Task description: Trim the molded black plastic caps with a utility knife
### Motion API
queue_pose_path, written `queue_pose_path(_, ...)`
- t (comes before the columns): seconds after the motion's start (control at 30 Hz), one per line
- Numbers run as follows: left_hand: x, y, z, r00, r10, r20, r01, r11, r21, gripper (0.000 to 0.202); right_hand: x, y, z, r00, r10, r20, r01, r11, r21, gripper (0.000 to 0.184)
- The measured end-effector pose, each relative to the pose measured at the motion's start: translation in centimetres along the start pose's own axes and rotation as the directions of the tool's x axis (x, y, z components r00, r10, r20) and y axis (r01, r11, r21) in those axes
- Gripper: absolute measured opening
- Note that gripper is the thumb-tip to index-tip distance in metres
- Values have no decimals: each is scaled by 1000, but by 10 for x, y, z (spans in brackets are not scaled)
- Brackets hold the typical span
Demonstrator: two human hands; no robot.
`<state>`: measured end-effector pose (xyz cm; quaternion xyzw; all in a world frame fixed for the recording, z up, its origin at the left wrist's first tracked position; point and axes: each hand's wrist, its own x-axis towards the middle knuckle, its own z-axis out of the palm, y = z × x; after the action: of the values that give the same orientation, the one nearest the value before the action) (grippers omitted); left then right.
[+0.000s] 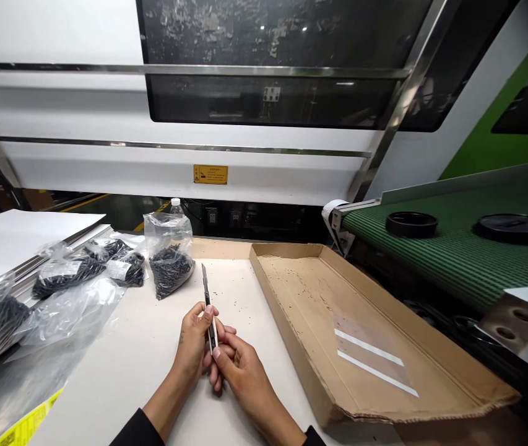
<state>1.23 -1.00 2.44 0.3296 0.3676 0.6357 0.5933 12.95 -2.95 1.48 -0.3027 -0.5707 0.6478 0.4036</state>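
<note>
A slim utility knife with its blade out points away from me, above the pale work surface. My left hand is closed on the middle of its handle, thumb on top. Lower down, my right hand pinches the rear end of the same knife between thumb and fingers. Parts of the handle are hidden by the fingers. Just beyond my hands stands an open clear bag of small black pieces. Tiny dark bits are scattered on the surface near the blade.
To the right lies a shallow cardboard tray holding a clear sheet with white strips. A green conveyor belt carries black round parts. More bags of black pieces lie on the left, and a bottle stands behind.
</note>
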Motion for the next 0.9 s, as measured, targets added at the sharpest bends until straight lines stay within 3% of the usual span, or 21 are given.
queue_pose_path(0.33,0,4,2,1000,10,-15,-10,1000,-29,28,0,-2,1,1000,14,11,-14,1000,16,37)
queue_pose_path(0.6,3,21,3,998,60,-7,-60,995,-85,32,0,-1,0,999,53,7,-53,999,5,33)
queue_pose_path(0.9,2,15,0,992,113,-58,-118,989,-88,23,-2,2,2,995,38,91,-39,999,17,34)
